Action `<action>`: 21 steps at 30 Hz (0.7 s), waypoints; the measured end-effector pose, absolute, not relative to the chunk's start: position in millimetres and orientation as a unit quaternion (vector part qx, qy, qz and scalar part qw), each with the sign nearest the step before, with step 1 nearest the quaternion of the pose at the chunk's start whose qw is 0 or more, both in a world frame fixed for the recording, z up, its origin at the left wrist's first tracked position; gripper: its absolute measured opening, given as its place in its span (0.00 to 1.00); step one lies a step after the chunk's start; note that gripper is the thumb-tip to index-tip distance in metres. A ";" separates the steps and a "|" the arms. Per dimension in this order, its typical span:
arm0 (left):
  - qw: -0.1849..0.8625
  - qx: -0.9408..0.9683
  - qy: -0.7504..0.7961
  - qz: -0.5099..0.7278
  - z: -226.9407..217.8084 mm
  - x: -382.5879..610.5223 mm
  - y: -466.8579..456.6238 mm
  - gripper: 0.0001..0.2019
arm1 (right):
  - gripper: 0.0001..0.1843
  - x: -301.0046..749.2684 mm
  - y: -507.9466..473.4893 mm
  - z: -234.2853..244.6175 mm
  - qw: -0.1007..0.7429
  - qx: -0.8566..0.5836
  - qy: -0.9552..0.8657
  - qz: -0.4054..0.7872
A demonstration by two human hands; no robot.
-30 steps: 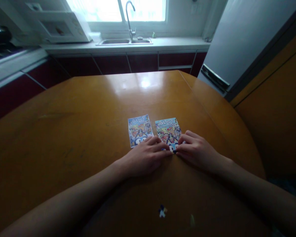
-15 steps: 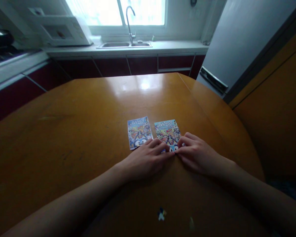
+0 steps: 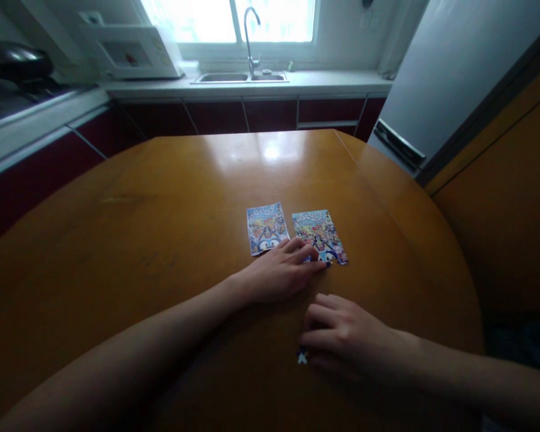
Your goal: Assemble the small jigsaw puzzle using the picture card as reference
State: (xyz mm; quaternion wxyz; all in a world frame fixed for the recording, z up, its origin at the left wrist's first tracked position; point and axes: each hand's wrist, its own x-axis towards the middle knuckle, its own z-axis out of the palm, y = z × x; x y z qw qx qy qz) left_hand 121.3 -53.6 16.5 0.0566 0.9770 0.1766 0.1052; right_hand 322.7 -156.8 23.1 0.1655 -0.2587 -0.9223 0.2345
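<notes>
A jigsaw puzzle [image 3: 317, 228] with a crowded cartoon picture lies on the table, with a gap in its bottom edge. My left hand [image 3: 285, 270] lies over its lower left corner, fingers stretched out and holding nothing. Left of it is a paper sheet [image 3: 265, 225] with the same picture, its lower right corner partly under my left fingers. Closer to me, my right hand [image 3: 342, 330] has its fingers curled, thumb and forefinger around a small dark and white puzzle piece [image 3: 302, 358] at the tabletop. Its fingers partly hide the piece.
The brown wooden table [image 3: 184, 198] has a shiny top. Beyond it are a counter with a sink [image 3: 225, 78], a faucet [image 3: 247, 36] and a white microwave [image 3: 130, 54]. A pan [image 3: 15, 60] is on the stove at left; a fridge [image 3: 459, 78] stands at right.
My right hand has left the puzzle's bottom edge and come down toward me to the loose piece. The left hand stays on the puzzle. The whole view has shifted slightly.
</notes>
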 end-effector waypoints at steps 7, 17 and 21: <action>0.048 0.977 0.175 0.114 15.3 122.2 -53.4 0.19 | 0.08 317.1 -163.1 14.7 0.162 -0.264 -0.932 0.190; 0.052 0.977 0.175 0.114 15.7 121.5 -52.4 0.19 | 0.05 368.0 -139.1 18.2 0.272 -0.512 -0.805 0.131; 0.053 0.976 0.177 0.115 16.4 121.2 -52.4 0.19 | 0.06 373.2 -118.6 13.8 0.293 -0.543 -0.783 0.073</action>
